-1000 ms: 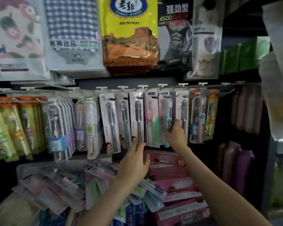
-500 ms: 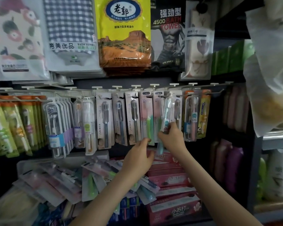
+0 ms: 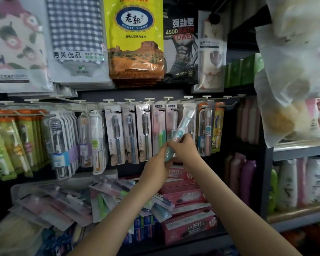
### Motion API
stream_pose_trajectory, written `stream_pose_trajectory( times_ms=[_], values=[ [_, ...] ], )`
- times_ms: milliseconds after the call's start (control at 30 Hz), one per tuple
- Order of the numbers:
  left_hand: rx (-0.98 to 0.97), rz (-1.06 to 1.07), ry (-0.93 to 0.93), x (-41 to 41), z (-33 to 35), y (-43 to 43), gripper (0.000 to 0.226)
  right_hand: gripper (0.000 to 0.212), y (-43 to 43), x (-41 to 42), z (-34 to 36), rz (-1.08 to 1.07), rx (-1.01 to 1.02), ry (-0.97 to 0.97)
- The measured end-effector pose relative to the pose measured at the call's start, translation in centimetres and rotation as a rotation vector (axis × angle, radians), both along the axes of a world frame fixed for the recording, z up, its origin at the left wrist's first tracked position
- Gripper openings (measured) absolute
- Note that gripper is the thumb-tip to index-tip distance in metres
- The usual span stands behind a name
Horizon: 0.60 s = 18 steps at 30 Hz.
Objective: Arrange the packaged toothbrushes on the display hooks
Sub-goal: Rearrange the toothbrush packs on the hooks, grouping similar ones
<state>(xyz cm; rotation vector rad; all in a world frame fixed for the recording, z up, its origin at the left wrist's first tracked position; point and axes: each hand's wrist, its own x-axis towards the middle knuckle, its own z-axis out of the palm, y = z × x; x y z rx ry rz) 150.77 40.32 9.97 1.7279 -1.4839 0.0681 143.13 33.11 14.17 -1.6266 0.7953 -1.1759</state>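
Note:
A teal packaged toothbrush (image 3: 181,129) leans tilted in front of the hook row, its top near a hook (image 3: 189,106) and its bottom between my hands. My right hand (image 3: 185,149) grips its lower half. My left hand (image 3: 156,167) pinches its bottom end from the left. Packaged toothbrushes (image 3: 129,133) hang in a row along the hook rail (image 3: 85,106). A loose pile of toothbrush packs (image 3: 67,202) lies on the shelf below left.
Bath towel packs (image 3: 135,39) hang above the rail. Pink toothpaste boxes (image 3: 187,198) are stacked under my hands. Bottles (image 3: 246,178) stand on the right, by a shelf unit (image 3: 301,146). A plastic bag (image 3: 296,71) hangs at upper right.
My right hand has pulled the teal pack off the hanging row and tilted it. My left hand rose from the shelf area to take hold of its bottom end.

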Motion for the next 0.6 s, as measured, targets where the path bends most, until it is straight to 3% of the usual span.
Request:
stream_pose_trajectory(
  times_ms=[133, 267, 434, 601],
  values=[
    [-0.005, -0.065, 0.046, 0.1, 1.0, 1.7, 0.058, 0.027, 1.4, -0.9, 0.2, 0.012, -0.025, -0.05],
    [0.044, -0.066, -0.075, 0.7, 1.3, 4.3, 0.051, 0.021, 2.8, -1.2, -0.8, -0.007, -0.093, 0.008],
    [-0.012, 0.058, -0.137, 4.5, 1.0, 9.2, 0.037, 0.021, 7.1, 1.8, -2.4, 0.063, -0.223, 0.208],
    [-0.103, 0.257, -0.098, 10.9, 0.9, 15.1, 0.035, 0.027, 12.5, 8.3, -2.7, 0.204, -0.318, 0.271]
  ],
)
